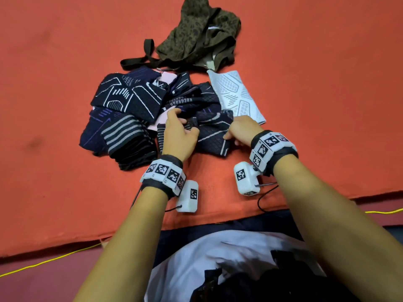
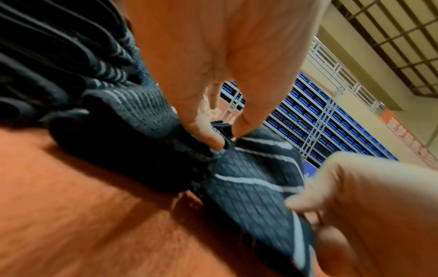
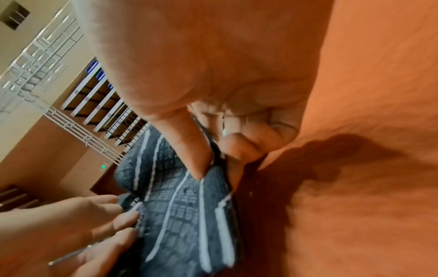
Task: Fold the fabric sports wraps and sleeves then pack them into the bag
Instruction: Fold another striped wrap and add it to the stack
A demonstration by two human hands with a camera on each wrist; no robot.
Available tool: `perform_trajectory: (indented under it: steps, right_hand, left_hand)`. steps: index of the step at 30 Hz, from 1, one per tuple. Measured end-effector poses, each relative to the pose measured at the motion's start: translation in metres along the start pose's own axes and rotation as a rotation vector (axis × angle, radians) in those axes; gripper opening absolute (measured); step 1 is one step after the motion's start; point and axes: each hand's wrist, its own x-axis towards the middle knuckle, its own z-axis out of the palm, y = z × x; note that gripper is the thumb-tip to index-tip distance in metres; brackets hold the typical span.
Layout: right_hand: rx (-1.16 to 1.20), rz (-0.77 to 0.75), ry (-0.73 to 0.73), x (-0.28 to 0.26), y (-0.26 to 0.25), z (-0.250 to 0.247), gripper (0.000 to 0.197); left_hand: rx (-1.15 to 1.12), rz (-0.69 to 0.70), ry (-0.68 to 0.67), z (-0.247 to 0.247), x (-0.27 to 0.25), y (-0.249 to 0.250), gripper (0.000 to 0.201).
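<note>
Orange mat covers the floor, with the camo bag slumped at the far end, a heap of dark sleeves in the middle and a white sleeve flat just right of the heap. Both arms reach forward and low, and the heap crowds right up against the left hand. That hand pinches the left end of one dark sleeve lying on the mat at the heap's near edge, while the right hand pinches its right end between thumb and curled fingers, so its long axis runs left to right between them.
</note>
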Motion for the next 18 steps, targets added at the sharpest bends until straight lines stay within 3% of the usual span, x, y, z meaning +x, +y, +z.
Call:
perform_trajectory:
  steps: [3,8,10,13,18]
  right_hand:
    - [-0.077,0.168,-0.104,-0.014,0.018,-0.008,0.018]
    - [-0.140,0.208,-0.155,-0.028,0.025,-0.006,0.008]
    - [-0.099,0.212,-0.106,-0.028,0.027,-0.002,0.004]
    - [-0.111,0.122,0.013,-0.026,0.035,0.007,0.012]
    - [-0.112,0.015,0.177,-0.024,0.047,0.013,0.023]
  left_hand:
    - [-0.034,-0.027,-0.159,0.005,-0.007,-0.005,0.045]
    - [0.098,0.097,-0.314,0.021,-0.031,-0.004,0.030]
    - [0.104,0.075,-0.313,0.021,-0.036,-0.009,0.031]
    - [0.171,0.081,-0.335,0.017,-0.042,-0.013,0.031]
    - [0.097,0.041,-0.373,0.015,-0.048,-0.008,0.026]
